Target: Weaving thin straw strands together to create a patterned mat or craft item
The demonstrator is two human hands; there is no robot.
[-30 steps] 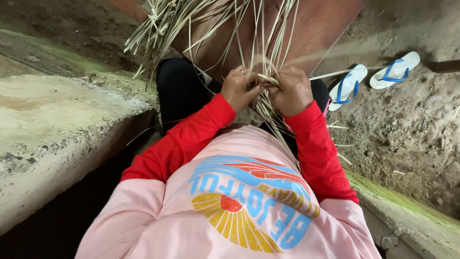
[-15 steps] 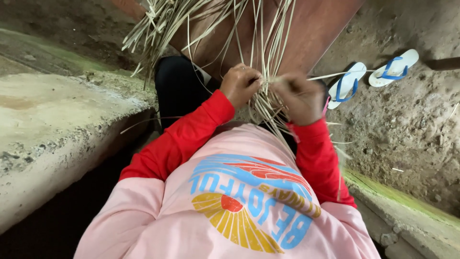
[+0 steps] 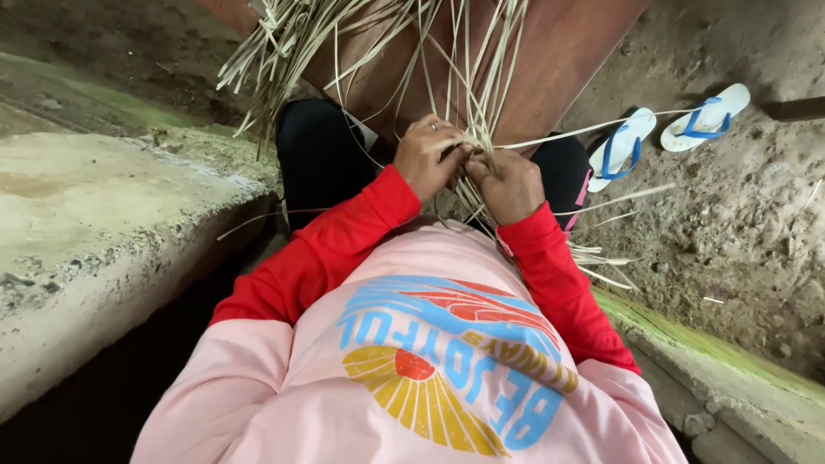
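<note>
Straw-coloured strips [image 3: 468, 103] fan up and outward from a knot of crossing strands held just in front of the person's chest, over the lap. The left hand [image 3: 430, 159] is curled shut on the strips at that knot, thumb and fingers pinching a few flat strands, a ring showing on one finger. The right hand [image 3: 509, 185] sits just beside it, touching it at the fingertips, and is likewise closed on the strips, knuckles up. Both hands meet at the point where the strands cross; above them the loose ends spread wide against a brown board [image 3: 567, 51] that leans behind, and more ends trail down and to the right past the right wrist toward the dirt ground [image 3: 739, 223]. Red sleeves [image 3: 335, 249] run back from both wrists to a pink shirt [image 3: 430, 378] with a printed design. Dark trousers [image 3: 322, 159] show under the hands on both sides. Two white sandals [image 3: 662, 133] with blue straps lie well apart from the hands on the ground at right. A pale concrete ledge [image 3: 103, 215] runs along the left.
</note>
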